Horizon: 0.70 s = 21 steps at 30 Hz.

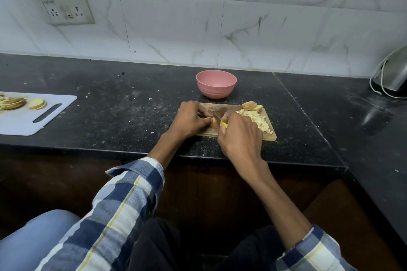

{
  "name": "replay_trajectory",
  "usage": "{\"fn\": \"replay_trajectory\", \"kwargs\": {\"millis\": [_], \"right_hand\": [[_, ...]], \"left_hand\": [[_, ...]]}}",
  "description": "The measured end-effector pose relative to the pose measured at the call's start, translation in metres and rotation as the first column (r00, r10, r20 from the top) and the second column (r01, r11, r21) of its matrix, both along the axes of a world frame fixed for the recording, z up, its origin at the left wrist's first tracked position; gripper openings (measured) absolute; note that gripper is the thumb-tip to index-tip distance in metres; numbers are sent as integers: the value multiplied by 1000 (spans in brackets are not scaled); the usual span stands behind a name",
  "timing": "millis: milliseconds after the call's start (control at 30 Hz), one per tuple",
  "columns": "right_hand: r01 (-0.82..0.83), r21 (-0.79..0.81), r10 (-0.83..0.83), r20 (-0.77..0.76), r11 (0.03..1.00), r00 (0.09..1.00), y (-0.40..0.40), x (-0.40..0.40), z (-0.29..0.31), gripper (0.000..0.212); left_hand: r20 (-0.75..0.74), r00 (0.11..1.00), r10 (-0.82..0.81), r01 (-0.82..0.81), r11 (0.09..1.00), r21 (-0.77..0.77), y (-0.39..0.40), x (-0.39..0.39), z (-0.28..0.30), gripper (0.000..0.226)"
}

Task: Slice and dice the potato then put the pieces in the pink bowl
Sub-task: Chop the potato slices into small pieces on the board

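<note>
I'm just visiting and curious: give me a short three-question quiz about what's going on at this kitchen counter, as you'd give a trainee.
1. True or false: the pink bowl already holds diced potato.
2. Which hand grips the knife? A. left hand B. right hand C. neither
3. Fill in: the diced pieces lie on the ____ cutting board.

Key:
1. False: its visible inside looks empty.
2. B: the right hand holds the yellow handle, while the left hand steadies the potato piece.
3. Wooden. A white cutting board with slices sits apart, far left.
</note>
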State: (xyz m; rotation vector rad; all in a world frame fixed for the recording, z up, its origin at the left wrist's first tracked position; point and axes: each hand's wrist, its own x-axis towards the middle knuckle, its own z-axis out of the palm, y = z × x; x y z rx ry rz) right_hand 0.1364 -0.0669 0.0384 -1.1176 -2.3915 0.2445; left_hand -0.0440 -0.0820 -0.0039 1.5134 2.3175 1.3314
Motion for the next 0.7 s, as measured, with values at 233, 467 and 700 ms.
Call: {"fn": "replay_trajectory", "kwargs": {"millis": [233, 467, 700], "right_hand": [[-4, -36, 4, 1, 999, 1000, -1, -8, -1, 26], [-13, -30, 15, 75, 999, 997, -8, 20, 11, 22], [-7, 88, 12, -61, 996, 998, -13, 18, 0, 20]], "left_hand": [[9, 1000, 27, -27, 999, 18, 3, -1, -2, 8], [-35, 999, 29, -27, 999, 42, 1, 4, -6, 5], [30, 999, -24, 21, 994, 107, -6, 3, -14, 41]]}}
